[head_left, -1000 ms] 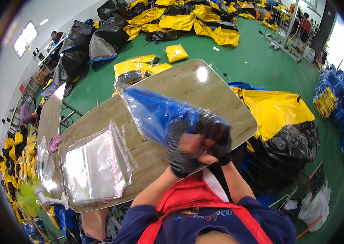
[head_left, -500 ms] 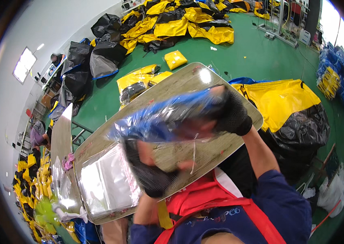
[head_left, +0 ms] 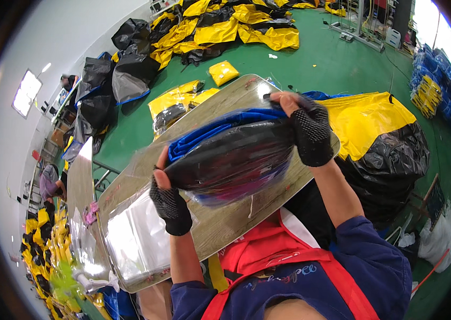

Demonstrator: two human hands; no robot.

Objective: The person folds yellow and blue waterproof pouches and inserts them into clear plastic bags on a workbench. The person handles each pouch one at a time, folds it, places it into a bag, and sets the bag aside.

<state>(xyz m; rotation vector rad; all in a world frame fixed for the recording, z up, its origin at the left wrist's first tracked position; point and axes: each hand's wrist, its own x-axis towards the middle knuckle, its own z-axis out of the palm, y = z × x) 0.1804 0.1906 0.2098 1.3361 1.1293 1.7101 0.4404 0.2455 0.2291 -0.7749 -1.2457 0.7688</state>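
A folded black and blue sheet bundle (head_left: 230, 154) in a clear plastic bag is held up over the wood-grain table (head_left: 212, 216). My left hand (head_left: 169, 200), in a black fingerless glove, grips its left end, thumb and fingers closed on the edge. At the other end my right hand (head_left: 310, 128), gloved the same way, pinches the upper right corner. The bundle's blue edge faces away from me, and its near side looks blurred under the shiny film. Beside my left hand, a stack of clear plastic bags (head_left: 135, 237) lies on the table.
A large yellow and black bag (head_left: 377, 128) stands right of the table. Folded yellow packs (head_left: 175, 104) lie on the green floor beyond it. Yellow and black sheets (head_left: 217, 29) are heaped at the back. Blue packs (head_left: 438, 101) are piled far right. A second table (head_left: 80, 184) adjoins on the left.
The bundle has turned so its black side shows, with the blue along the far edge. My left hand has shifted left to its end; my right hand stays at the right end.
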